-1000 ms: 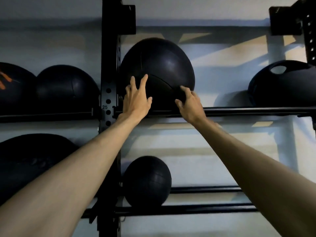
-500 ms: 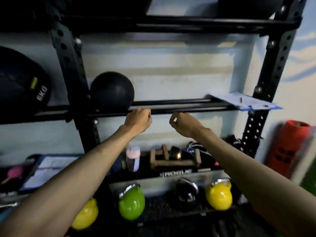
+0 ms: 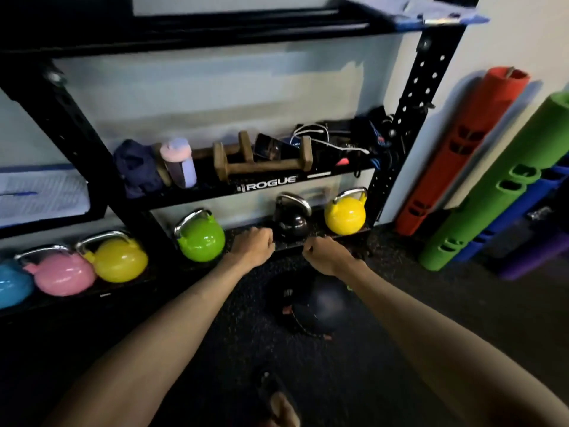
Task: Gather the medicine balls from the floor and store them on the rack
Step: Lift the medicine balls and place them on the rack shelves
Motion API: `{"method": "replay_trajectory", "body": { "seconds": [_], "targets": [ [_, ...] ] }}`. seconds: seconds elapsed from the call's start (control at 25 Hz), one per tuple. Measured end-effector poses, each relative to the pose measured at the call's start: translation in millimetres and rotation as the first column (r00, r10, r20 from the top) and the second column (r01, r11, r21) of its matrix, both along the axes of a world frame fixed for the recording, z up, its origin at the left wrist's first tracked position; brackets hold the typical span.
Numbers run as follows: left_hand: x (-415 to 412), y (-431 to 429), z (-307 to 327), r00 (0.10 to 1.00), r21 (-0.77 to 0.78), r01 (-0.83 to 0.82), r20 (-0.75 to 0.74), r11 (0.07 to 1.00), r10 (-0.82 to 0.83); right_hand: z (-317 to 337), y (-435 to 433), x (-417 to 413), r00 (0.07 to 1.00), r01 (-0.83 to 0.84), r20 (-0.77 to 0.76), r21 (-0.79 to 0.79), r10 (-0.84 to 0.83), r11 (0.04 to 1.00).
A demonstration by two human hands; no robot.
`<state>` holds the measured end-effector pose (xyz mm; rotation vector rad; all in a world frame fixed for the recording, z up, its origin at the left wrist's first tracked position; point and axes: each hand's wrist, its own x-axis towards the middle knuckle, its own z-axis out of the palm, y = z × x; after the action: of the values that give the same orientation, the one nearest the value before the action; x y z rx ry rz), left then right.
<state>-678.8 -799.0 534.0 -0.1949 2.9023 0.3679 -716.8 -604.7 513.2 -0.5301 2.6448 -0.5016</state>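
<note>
A dark medicine ball (image 3: 317, 306) lies on the black rubber floor in front of the black steel rack (image 3: 400, 134). My left hand (image 3: 254, 246) hangs above and left of the ball, fingers curled, holding nothing. My right hand (image 3: 328, 255) hovers just above the ball's far edge, also curled and empty. Both forearms reach down from the frame's lower corners. The shelves holding the other medicine balls are out of view above.
Coloured kettlebells line the rack's bottom: green (image 3: 201, 238), black (image 3: 291, 221), yellow (image 3: 346, 212), another yellow (image 3: 118, 260), pink (image 3: 61, 274). Wooden parallettes (image 3: 264, 163), a bottle and cables fill the low shelf. Red (image 3: 458, 149) and green (image 3: 492, 192) tubes lean at the right wall. My foot (image 3: 281, 408) shows below.
My view has swung down from the upper shelf, where both hands pressed a ball, to the floor. Both hands left that ball, curled and dropped toward the ball on the floor.
</note>
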Motion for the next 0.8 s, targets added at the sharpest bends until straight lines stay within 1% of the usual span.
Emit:
{"method": "replay_trajectory", "body": {
  "seconds": [0.08, 0.2, 0.36, 0.48, 0.6, 0.68, 0.72, 0.8],
  "targets": [
    [-4, 6, -40, 0.997, 0.037, -0.016, 0.073, 0.999, 0.014, -34, 9, 3, 0.993, 0.036, 0.112, 0.021, -0.038, 0.999],
    [-18, 17, -106, 0.977, 0.113, -0.048, 0.213, 0.992, 0.023, -91, 24, -2, 0.966, 0.098, 0.235, 0.067, -0.111, 0.993],
    [-34, 37, -180, 0.92, 0.191, -0.102, 0.392, 0.976, 0.02, -148, 45, -10, 0.921, 0.193, 0.314, 0.152, -0.233, 0.969],
    [-44, 44, -227, 0.88, 0.246, -0.166, 0.475, 0.955, 0.03, -188, 58, -16, 0.875, 0.265, 0.379, 0.146, -0.301, 0.953],
    [-52, 50, -276, 0.808, 0.246, -0.259, 0.585, 0.934, 0.07, -247, 74, -18, 0.773, 0.375, 0.48, 0.18, -0.415, 0.909],
    [-65, 56, -311, 0.772, 0.249, -0.321, 0.628, 0.914, 0.1, -294, 84, -23, 0.692, 0.439, 0.553, 0.188, -0.464, 0.878],
    [-72, 60, -326, 0.763, 0.248, -0.347, 0.636, 0.905, 0.117, -312, 88, -26, 0.673, 0.455, 0.566, 0.192, -0.477, 0.869],
    [-91, 68, -362, 0.765, 0.247, -0.367, 0.629, 0.897, 0.14, -352, 96, -38, 0.581, 0.57, 0.582, 0.207, -0.568, 0.795]
  ]
}}
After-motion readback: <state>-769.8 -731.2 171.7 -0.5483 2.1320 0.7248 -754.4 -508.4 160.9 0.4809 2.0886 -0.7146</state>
